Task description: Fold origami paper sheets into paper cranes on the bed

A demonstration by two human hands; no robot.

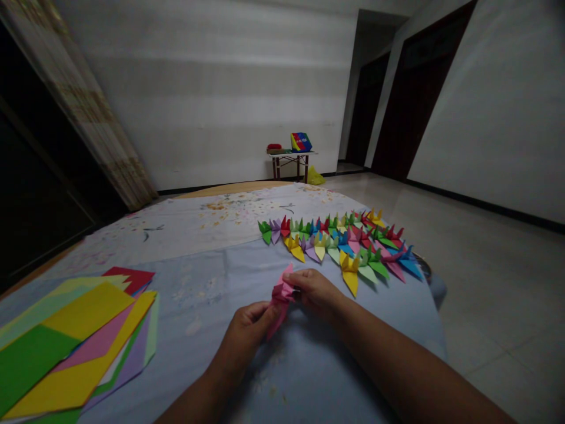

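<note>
A folded pink paper crane (281, 294) is held over the blue cloth, between my two hands. My left hand (252, 331) pinches its lower part between thumb and fingers. At its upper right side, my right hand (314, 287) grips the paper with closed fingertips. Just beyond my right hand stand rows of finished paper cranes (350, 271) in yellow, green, red, blue, purple and pink. To the left of my left hand lies a fanned pile of coloured paper sheets (88, 309).
A flowered cloth (194, 227) covers the table, whose wooden edge (229, 188) shows at the back. By the far wall, a small table (291, 155) carries a colourful box (301, 142). A yellow bag (315, 176) lies beside it. A curtain (88, 112) hangs at left.
</note>
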